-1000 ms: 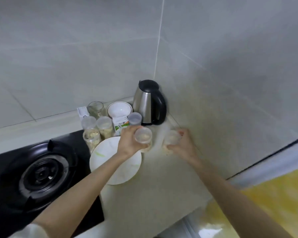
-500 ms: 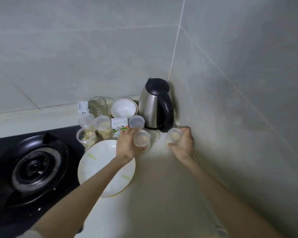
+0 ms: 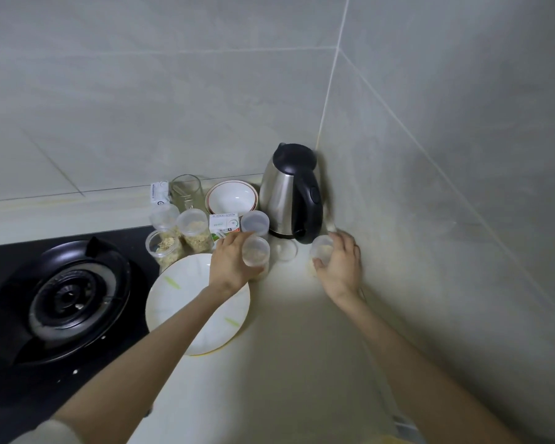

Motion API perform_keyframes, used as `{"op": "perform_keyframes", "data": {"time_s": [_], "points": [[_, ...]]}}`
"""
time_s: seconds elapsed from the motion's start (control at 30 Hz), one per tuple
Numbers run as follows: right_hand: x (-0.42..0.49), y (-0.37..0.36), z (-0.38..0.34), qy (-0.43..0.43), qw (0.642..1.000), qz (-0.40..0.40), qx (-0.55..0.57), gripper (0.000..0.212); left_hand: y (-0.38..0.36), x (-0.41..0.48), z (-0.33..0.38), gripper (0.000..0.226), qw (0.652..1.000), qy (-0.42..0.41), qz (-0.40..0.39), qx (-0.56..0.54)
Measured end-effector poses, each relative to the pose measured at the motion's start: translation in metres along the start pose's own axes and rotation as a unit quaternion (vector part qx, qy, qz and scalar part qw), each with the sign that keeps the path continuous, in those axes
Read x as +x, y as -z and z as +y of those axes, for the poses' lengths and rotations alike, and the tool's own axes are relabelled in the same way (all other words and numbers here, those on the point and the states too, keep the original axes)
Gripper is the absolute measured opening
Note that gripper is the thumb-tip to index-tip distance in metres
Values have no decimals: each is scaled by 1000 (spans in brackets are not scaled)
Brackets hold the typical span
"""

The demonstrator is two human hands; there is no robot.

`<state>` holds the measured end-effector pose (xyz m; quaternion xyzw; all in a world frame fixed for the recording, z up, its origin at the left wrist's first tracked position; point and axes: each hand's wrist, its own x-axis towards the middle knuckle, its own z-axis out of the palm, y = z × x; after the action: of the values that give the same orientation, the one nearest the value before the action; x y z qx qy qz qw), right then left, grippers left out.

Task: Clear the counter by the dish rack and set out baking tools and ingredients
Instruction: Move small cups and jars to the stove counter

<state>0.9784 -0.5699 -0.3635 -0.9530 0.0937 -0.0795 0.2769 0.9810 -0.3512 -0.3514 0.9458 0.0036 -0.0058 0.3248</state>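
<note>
My left hand (image 3: 229,264) grips a small clear plastic jar (image 3: 256,254) with pale grain in it, just in front of the steel kettle (image 3: 289,197). My right hand (image 3: 340,264) curls round a second small clear jar (image 3: 322,251) that stands on the counter beside the right wall, near the kettle's base. Behind my left hand stand three more clear jars of oats (image 3: 194,230), an empty clear jar (image 3: 254,222) and a small white and green carton (image 3: 223,225). A white bowl (image 3: 231,197) and a drinking glass (image 3: 186,190) sit by the back wall.
A white plate (image 3: 180,302) lies on the counter under my left forearm, overlapping the black gas hob (image 3: 61,296) at the left. A clear lid (image 3: 285,249) lies in front of the kettle. Tiled walls close the corner behind and to the right.
The view has shifted a little toward the corner. Both hands stay on their jars in nearly the same spots; the right jar sits a bit closer to the wall.
</note>
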Motion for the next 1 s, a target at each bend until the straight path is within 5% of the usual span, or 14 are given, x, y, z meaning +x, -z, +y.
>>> {"op": "perform_keyframes", "data": {"time_s": [0.17, 0.4, 0.63, 1.0], "points": [[-10, 26, -23, 74, 994, 47, 69, 40, 22, -8, 2, 51, 998, 8, 31, -47], [-20, 35, -85, 151, 958, -126, 210, 29, 79, -50, -8, 32, 985, 41, 106, -129], [-67, -1, -159, 225, 905, -314, 178, 28, 134, -136, -69, 41, 976, 117, 157, -99], [-244, -67, -323, 408, 768, -472, 148, 27, 234, -363, -175, 37, 895, 283, 325, -116]]}}
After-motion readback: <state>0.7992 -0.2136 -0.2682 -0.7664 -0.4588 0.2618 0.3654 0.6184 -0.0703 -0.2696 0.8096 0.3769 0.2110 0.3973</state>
